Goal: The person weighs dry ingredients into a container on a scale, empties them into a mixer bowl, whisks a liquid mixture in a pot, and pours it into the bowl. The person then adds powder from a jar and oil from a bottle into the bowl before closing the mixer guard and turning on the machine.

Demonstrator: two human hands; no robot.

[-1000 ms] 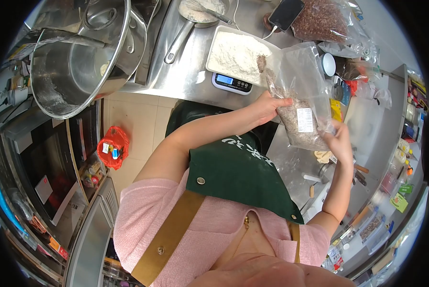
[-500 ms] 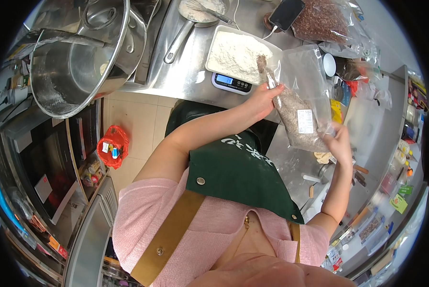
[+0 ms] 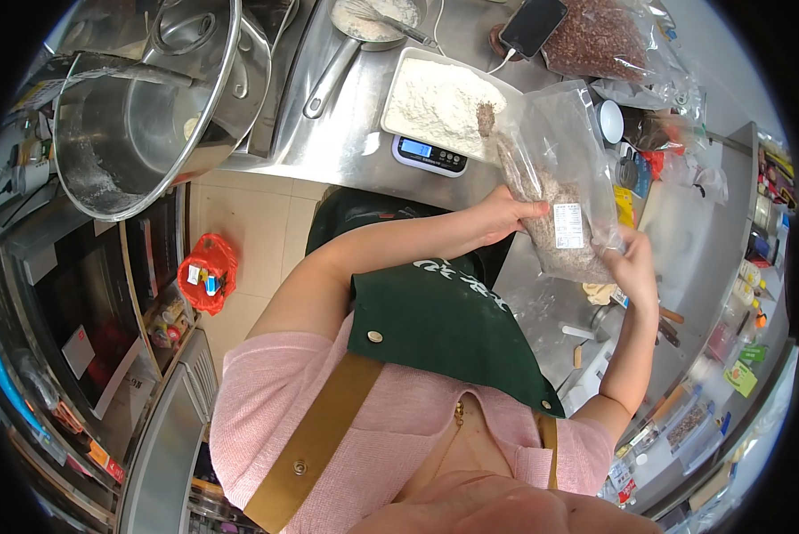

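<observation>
A clear plastic bag of brownish, speckled meal (image 3: 559,258) with a white label hangs tilted over the counter, its mouth toward a white tray (image 3: 397,120). My left hand (image 3: 509,216) is closed round the bag's near side, at the level of the label. The lower right corner is gripped by my right hand (image 3: 632,265). White flour (image 3: 439,98) fills the tray, with a small brown patch of meal (image 3: 486,118) on it beside the bag's mouth. Under the tray sits a digital scale (image 3: 429,155) with a lit blue display; its digits are too small to read.
A saucepan (image 3: 371,40) of white powder with a whisk stands behind the tray. A phone (image 3: 533,27) on a cable and a bag of reddish-brown bits (image 3: 602,40) are at the back. Large steel bowls (image 3: 132,133) stand left; a red-lined bin (image 3: 210,273) is on the floor.
My left hand has slid down the bag, away from its neck and toward the label. The bag's upper part looks wider. My right hand stays at the lower corner.
</observation>
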